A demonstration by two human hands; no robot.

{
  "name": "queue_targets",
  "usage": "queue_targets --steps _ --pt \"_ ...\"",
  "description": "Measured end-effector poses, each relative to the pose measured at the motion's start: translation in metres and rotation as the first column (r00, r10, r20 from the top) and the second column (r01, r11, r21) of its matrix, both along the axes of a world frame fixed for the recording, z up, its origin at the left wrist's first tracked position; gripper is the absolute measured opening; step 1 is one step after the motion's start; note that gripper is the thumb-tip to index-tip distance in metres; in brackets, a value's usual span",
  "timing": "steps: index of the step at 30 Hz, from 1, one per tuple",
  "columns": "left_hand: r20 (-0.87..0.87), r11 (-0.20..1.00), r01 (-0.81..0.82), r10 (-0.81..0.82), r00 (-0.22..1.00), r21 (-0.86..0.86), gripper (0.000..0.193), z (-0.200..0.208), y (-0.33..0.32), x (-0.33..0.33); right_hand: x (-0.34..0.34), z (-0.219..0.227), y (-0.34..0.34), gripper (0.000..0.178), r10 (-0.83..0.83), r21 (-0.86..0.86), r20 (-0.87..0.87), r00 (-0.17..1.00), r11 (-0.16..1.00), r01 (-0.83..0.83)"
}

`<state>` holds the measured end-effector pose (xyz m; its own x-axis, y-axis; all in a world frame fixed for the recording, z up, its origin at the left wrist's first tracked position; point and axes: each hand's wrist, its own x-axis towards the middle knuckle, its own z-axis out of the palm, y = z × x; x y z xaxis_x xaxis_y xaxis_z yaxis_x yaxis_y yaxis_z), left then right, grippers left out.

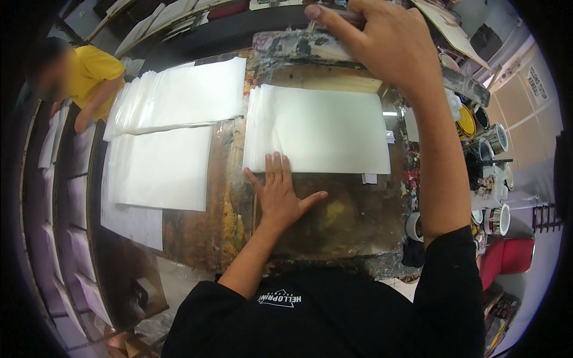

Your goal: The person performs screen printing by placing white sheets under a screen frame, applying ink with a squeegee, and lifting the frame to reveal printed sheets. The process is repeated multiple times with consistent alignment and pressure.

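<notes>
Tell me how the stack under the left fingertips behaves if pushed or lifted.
The white stack would probably fan apart if pushed: its left edges lie staggered. Lifted by the edge where the left hand rests, its thin, broad sheets would likely sag.

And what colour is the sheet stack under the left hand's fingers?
The sheet stack is white; best seen in the head view.
</notes>
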<state>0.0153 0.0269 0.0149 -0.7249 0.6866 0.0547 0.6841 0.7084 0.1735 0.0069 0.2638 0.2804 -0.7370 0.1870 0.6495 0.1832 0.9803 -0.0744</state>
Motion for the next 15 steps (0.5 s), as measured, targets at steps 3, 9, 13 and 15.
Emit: queue_targets --steps 3,9,13,15 --pt "-0.077 0.974 0.065 -0.049 0.996 0.218 0.119 0.01 0.009 -0.005 -0.002 0.012 -0.001 0.077 -0.013 -0.047 0.034 0.999 0.999 0.014" --pt "-0.133 0.856 0.008 0.071 0.989 0.517 0.086 0.063 0.032 -0.036 -0.004 0.019 -0.003 0.078 -0.043 -0.091 0.101 0.994 0.994 0.052" --pt "-0.109 0.852 -0.131 0.214 0.971 0.506 0.063 0.064 -0.037 -0.07 -0.001 0.006 0.0 0.08 -0.02 -0.096 0.101 0.995 0.995 0.03" --pt "-0.184 0.876 -0.219 0.322 0.929 0.43 0.06 0.051 -0.092 -0.097 0.0 0.006 0.002 0.081 -0.009 -0.054 0.119 0.993 0.998 0.015"
